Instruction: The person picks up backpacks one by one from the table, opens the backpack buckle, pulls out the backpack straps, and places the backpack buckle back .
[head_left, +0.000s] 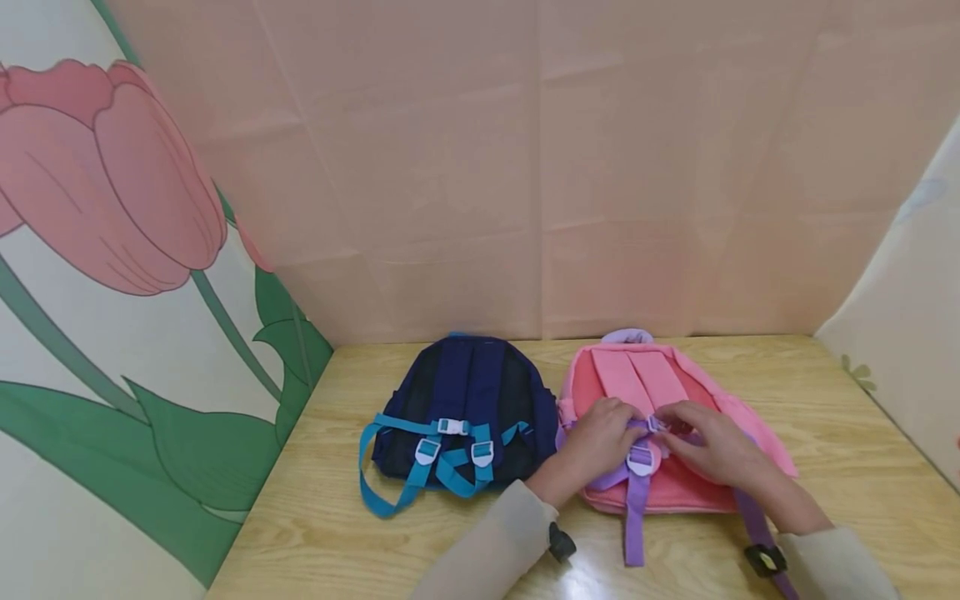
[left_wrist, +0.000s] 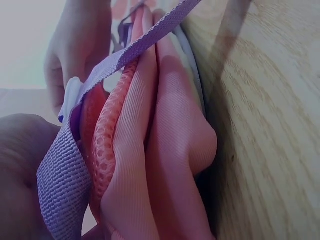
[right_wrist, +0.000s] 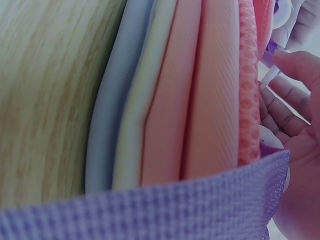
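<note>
A pink backpack (head_left: 693, 492) lies on the table with its shoulder-strap side up. Over its middle, my left hand (head_left: 596, 442) pinches a white buckle (head_left: 655, 423) on purple webbing from the left. My right hand (head_left: 712, 446) holds the buckle's right side between thumb and fingers. Whether its two halves are joined cannot be made out. Below the left fingers sits a white strap adjuster (head_left: 641, 458), with a purple strap (head_left: 634, 521) hanging past the bag's bottom edge. In the right wrist view, purple webbing (right_wrist: 150, 200) crosses in front of the bag's side.
A navy backpack (head_left: 468, 375) lies just left of the pink one, with teal straps (head_left: 397, 504) and a white buckle (head_left: 452, 427) fastened across them. The wooden table (head_left: 300, 517) meets a pinkish cloth backdrop (head_left: 540, 208) behind and a tulip-printed panel (head_left: 150, 192) at left.
</note>
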